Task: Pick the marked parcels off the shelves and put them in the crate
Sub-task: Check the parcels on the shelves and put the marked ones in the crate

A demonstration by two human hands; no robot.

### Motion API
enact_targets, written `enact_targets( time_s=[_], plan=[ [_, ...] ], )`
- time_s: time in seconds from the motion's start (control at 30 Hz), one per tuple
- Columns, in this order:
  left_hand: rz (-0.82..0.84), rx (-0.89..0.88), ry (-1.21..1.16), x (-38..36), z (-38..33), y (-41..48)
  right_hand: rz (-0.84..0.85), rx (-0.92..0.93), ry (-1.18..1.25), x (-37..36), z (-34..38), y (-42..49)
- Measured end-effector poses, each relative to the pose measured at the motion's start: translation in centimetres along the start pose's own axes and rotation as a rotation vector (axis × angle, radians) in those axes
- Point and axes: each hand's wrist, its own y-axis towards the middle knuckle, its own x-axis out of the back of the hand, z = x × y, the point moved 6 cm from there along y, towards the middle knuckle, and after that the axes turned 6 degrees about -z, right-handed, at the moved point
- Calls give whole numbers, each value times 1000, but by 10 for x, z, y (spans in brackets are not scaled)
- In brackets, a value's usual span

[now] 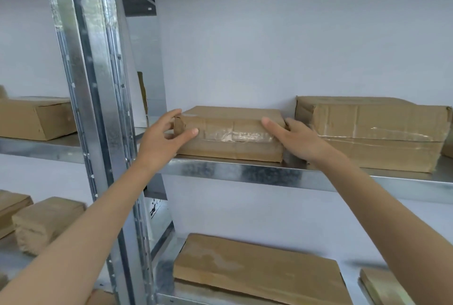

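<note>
A flat brown cardboard parcel (pixel 230 133) with clear tape across its front lies on the metal shelf (pixel 245 172) at chest height. My left hand (pixel 161 138) is at its left end, thumb on the front face and fingers reaching round the corner. My right hand (pixel 294 138) is at its right end, thumb on the front face and fingers tucked into the gap beside the parcel. No mark shows on the parcel from here. The crate is not in view.
A bigger taped carton (pixel 372 130) stands just right of the parcel. A steel upright (pixel 98 108) rises to the left, with another box (pixel 36 118) beyond it. Lower shelves hold a flat parcel (pixel 257 270) and wrapped packets (pixel 46 221).
</note>
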Motion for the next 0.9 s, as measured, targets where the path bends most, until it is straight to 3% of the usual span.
enact_targets(
  time_s=[0.13,0.37,0.53,0.63,0.9],
  plan=[
    [29,136,-159,-6,8,1,72,-40,128,5,-12,7],
    [79,451,-121,-14,11,18,83,-250,384,-10,-17,20],
    [-39,373,-152,-16,8,18,-7,-263,381,-14,-15,19],
    [-75,368,-312,-18,7,14,-31,-233,467,-15,-13,16],
    [-19,232,-473,-23,4,7,-85,-105,747,-2,-7,5]
  ],
)
